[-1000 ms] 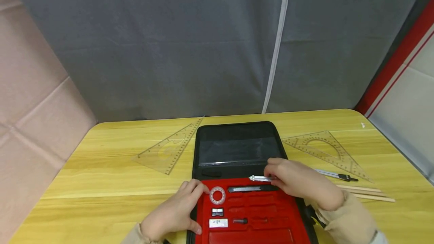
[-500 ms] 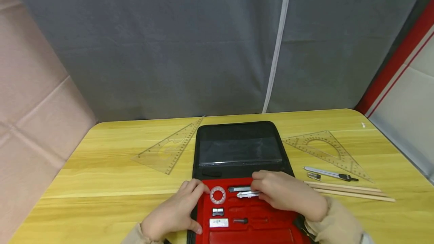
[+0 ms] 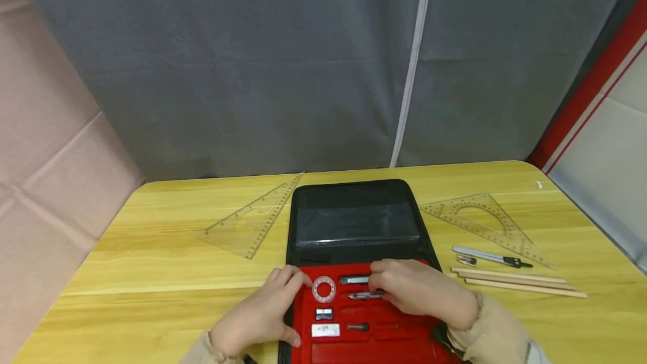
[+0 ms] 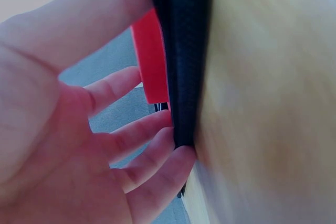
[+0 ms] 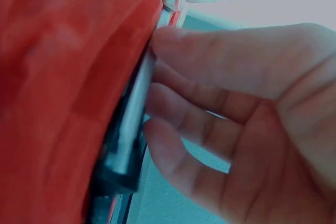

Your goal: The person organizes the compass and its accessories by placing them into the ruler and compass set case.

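A zip case (image 3: 356, 254) lies unfolded, with a red moulded tray (image 3: 384, 349) in its near half. My right hand (image 3: 417, 288) is over the tray, pinching a slim silver compass (image 3: 361, 295) between thumb and fingers. In the right wrist view, the silver compass (image 5: 134, 114) lies along the red surface, with a black part at one end. Just beyond it sits a utility knife (image 3: 354, 280), partly behind my fingers. My left hand (image 3: 268, 313) rests at the case's left edge, fingers spread. Near it in the tray are a clear ring (image 3: 324, 289), a sharpener (image 3: 324, 314) and an eraser (image 3: 326, 330).
Clear set squares lie to the left (image 3: 247, 223) and right (image 3: 485, 223) of the case. Right of it are another compass (image 3: 490, 256), a small metal piece (image 3: 466, 260) and several wooden sticks (image 3: 520, 282). A small dark cylinder (image 3: 358, 327) sits in the tray.
My right hand has brought the silver compass left and toward me, from beyond the utility knife to the slot on its near side. My left hand has stayed at the case edge.
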### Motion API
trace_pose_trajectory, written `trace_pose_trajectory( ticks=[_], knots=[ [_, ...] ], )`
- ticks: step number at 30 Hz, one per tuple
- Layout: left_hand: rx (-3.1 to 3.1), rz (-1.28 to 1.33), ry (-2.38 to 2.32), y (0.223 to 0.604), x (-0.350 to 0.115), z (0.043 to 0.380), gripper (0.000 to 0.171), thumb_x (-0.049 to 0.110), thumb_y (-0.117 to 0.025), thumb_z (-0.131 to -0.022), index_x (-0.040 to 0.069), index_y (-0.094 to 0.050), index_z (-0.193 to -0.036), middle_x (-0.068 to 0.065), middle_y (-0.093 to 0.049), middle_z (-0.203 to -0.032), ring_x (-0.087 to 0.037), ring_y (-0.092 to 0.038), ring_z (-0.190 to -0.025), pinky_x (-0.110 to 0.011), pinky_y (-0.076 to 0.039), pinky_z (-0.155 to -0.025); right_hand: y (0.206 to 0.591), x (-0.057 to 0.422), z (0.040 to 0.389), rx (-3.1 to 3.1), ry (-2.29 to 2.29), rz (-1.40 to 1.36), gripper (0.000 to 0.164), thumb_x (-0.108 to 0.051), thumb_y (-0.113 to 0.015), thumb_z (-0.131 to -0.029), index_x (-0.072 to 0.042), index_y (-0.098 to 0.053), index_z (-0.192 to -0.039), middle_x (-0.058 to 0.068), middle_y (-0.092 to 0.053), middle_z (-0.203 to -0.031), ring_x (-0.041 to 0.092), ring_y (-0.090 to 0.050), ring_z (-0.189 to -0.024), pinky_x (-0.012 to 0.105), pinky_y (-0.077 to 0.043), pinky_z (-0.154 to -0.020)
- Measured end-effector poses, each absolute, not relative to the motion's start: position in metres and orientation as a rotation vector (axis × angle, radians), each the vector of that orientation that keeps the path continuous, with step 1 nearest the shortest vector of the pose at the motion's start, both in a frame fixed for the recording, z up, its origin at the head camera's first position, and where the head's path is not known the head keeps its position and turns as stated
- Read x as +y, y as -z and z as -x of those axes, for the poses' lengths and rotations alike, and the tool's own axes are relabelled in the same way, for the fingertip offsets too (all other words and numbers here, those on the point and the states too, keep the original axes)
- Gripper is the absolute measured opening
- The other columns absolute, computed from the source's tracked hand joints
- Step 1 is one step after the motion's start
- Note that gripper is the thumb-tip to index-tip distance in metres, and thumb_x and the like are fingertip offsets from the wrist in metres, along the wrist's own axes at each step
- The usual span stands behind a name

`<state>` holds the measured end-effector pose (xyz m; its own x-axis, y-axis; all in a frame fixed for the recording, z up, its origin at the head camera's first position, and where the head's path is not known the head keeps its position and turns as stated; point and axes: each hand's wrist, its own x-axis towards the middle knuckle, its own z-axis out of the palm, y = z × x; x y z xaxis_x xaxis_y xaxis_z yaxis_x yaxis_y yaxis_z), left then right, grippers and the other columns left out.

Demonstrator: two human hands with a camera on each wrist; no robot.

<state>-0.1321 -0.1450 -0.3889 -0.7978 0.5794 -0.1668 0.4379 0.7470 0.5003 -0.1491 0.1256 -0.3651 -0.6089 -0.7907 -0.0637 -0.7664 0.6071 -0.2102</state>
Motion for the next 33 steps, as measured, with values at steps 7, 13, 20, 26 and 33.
trace_pose_trajectory(
  ticks=[7, 13, 20, 26, 33],
  knots=[
    [2.641, -0.806, -0.642, 0.3895, -0.145, 0.1314, 0.07, 0.027, -0.082, -0.054, 0.019, -0.044, -0.112, 0.003, -0.042, -0.111, -0.017, -0.034, -0.104, -0.036, -0.049, -0.086, 0.365, 0.1271, 0.1493, 2.638, 0.259, 1.325, 0.019, -0.006, -0.063, -0.076, -0.018, -0.068, -0.089, -0.008, -0.051, -0.076, 0.003, -0.048, -0.068, 0.021, -0.051, -0.061],
    [2.636, -0.807, -0.648, 0.3892, -0.1452, 0.1323, 0.07, 0.029, -0.082, -0.054, 0.019, -0.044, -0.112, 0.003, -0.042, -0.11, -0.018, -0.034, -0.104, -0.035, -0.05, -0.085, 0.3654, 0.1275, 0.1493, 2.685, 0.309, 1.256, 0.011, -0.007, -0.066, -0.073, -0.018, -0.064, -0.072, -0.008, -0.054, -0.069, 0.003, -0.046, -0.058, 0.021, -0.047, -0.051],
    [2.639, -0.808, -0.643, 0.3895, -0.1461, 0.1317, 0.07, 0.028, -0.082, -0.054, 0.02, -0.044, -0.112, 0.003, -0.042, -0.111, -0.017, -0.034, -0.104, -0.034, -0.05, -0.085, 0.3659, 0.1239, 0.1481, 2.72, 0.345, 1.251, 0.019, -0.006, -0.065, -0.074, -0.017, -0.061, -0.06, -0.008, -0.051, -0.059, 0.001, -0.042, -0.049, 0.018, -0.04, -0.043],
    [2.631, -0.798, -0.643, 0.3894, -0.1459, 0.1323, 0.07, 0.027, -0.082, -0.054, 0.02, -0.044, -0.112, 0.003, -0.042, -0.111, -0.018, -0.034, -0.105, -0.034, -0.051, -0.084, 0.3665, 0.1231, 0.1469, 2.703, 0.303, 1.233, 0.013, -0.008, -0.065, -0.074, -0.016, -0.063, -0.065, -0.007, -0.053, -0.062, 0.003, -0.044, -0.053, 0.02, -0.044, -0.048],
    [2.628, -0.795, -0.657, 0.3892, -0.1457, 0.132, 0.069, 0.028, -0.082, -0.055, 0.02, -0.044, -0.112, 0.003, -0.042, -0.111, -0.018, -0.034, -0.105, -0.034, -0.051, -0.084, 0.3662, 0.1217, 0.1467, 2.668, 0.258, 1.159, 0.007, -0.009, -0.063, -0.075, -0.014, -0.059, -0.075, -0.006, -0.052, -0.068, 0.003, -0.043, -0.057, 0.02, -0.047, -0.053]
  ],
)
